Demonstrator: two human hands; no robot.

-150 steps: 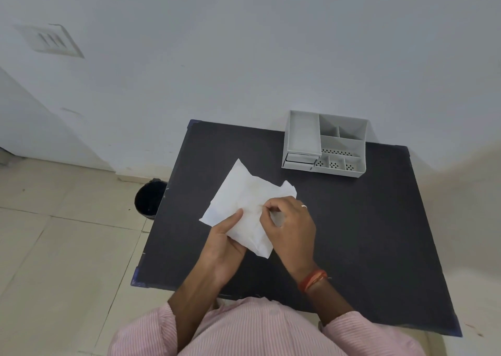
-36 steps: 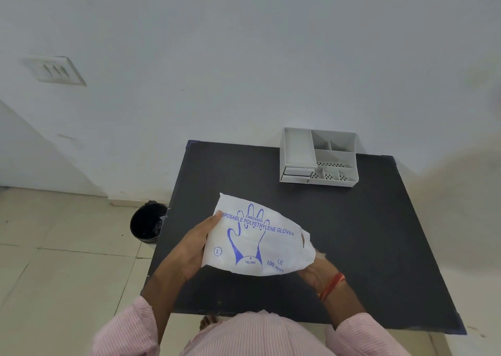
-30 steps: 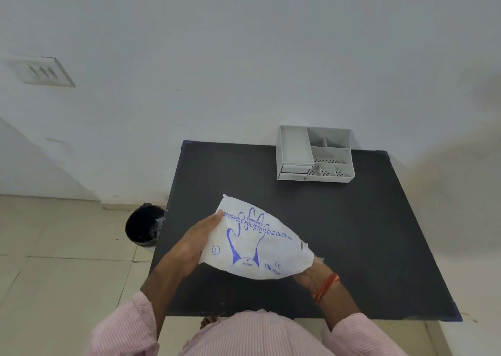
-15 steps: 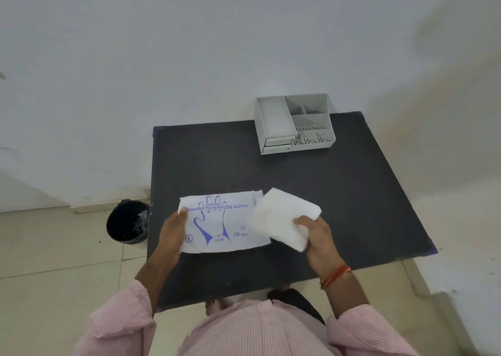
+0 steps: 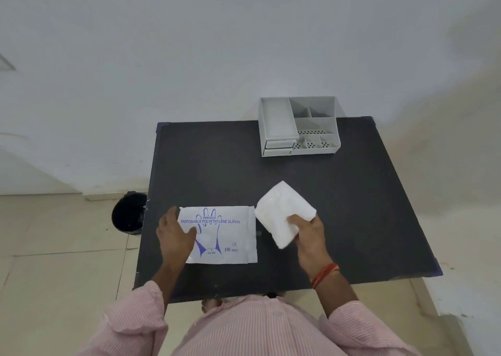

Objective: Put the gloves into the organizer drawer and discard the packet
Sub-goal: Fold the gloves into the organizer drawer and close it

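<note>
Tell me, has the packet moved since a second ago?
Yes. The packet was held up in both hands; now it lies flat on the table under the left hand, nearer the bin. The gloves are out, in the right hand.

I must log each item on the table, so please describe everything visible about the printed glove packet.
The flat white plastic packet lies on the black table, near its front left part. Blue print shows a glove outline and "DISPOSABLE POLYETHYLENE GLOVES", "CE" and "100 pieces". It looks thin and emptied. The left hand rests on its left edge. The white folded glove stack in the right hand sits just beside its right edge.
</note>
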